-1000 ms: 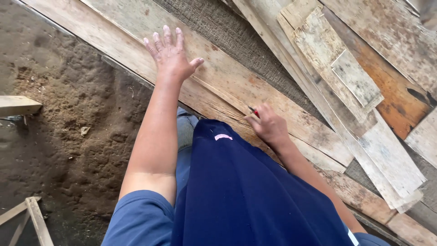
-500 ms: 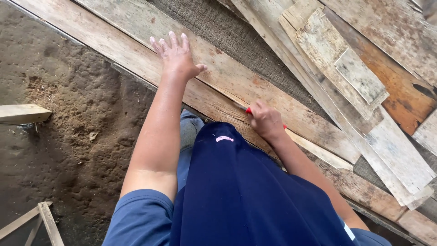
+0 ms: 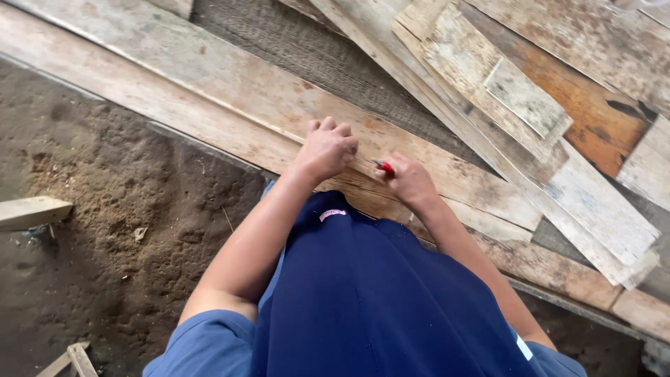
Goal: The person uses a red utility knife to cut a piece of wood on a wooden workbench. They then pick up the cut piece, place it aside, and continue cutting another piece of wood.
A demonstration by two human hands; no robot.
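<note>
Marking a plank (image 3: 209, 91), by the look of it. Left hand (image 3: 326, 148) clenched, knuckles pressed on its near edge. Right hand (image 3: 408, 180) grips a red pencil (image 3: 383, 167), tip on the wood. Next: a steady stroke, plank held still.

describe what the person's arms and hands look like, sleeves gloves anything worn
Both arms are bare from short blue sleeves down to the hands. The left hand and right hand wear no gloves, and no watch, ring or band shows on either wrist. The sleeves are a lighter blue than the dark navy garment between the arms.
</note>
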